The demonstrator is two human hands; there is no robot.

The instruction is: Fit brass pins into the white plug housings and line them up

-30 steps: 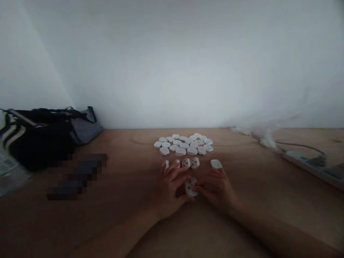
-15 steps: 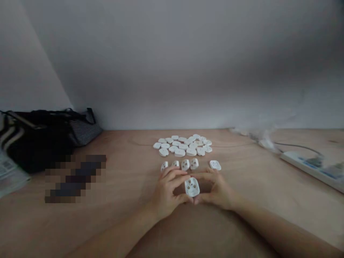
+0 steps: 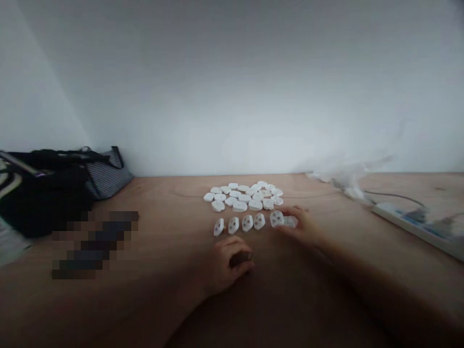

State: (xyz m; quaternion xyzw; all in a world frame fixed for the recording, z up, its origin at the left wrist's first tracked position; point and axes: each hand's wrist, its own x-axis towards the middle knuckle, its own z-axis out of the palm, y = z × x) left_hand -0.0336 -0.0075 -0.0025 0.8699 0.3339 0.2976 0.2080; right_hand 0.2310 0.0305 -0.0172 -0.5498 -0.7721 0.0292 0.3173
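Several white plug-like pieces with round holes stand in a row, among them one at the left end (image 3: 218,226) and one near the middle (image 3: 247,223). At the row's right end my right hand (image 3: 299,224) holds a similar white piece (image 3: 276,219) between fingers and thumb. A flat white piece (image 3: 290,222) lies behind those fingers, partly hidden. My left hand (image 3: 234,261) rests in front of the row, its fingers curled with a gap between fingertips and thumb, nothing visible in it. Beyond the row lies a cluster of white pieces (image 3: 239,206).
A black bag (image 3: 47,198) with a striped part sits at the left on the wooden table (image 3: 163,232), near a pixelated dark object (image 3: 99,244). At the right are a white power strip (image 3: 420,229) with plugs and clear plastic film (image 3: 351,183).
My right hand has carried the white piece from between both hands to the right end of the row. My left hand has let go of it and sits slightly lower. The view is brighter at the wall.
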